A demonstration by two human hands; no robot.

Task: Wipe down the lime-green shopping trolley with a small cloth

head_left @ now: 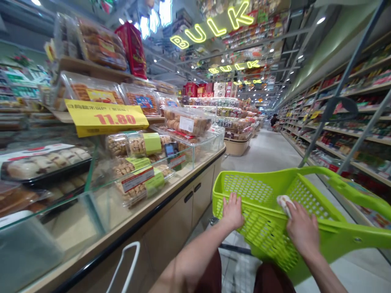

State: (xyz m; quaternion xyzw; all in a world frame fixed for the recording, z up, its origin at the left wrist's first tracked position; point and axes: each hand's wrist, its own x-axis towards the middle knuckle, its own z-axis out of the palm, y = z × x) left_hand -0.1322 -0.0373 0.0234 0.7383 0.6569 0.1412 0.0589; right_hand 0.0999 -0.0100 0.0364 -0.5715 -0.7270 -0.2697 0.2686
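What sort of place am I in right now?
Most likely a supermarket, in its bulk food section: there's a green shopping cart by your hands, a yellow price sign reading 11.80 among packaged baked goods, and neon signs spelling BULK overhead.

Yellow price sign (106, 118) reads 11.80, above packaged biscuits (137, 181) in a glass-fronted counter (171, 221); lit "BULK" sign (200, 39) is overhead; stocked shelves (366, 87) line the right; person (274, 121) visible far down the aisle (259, 150).
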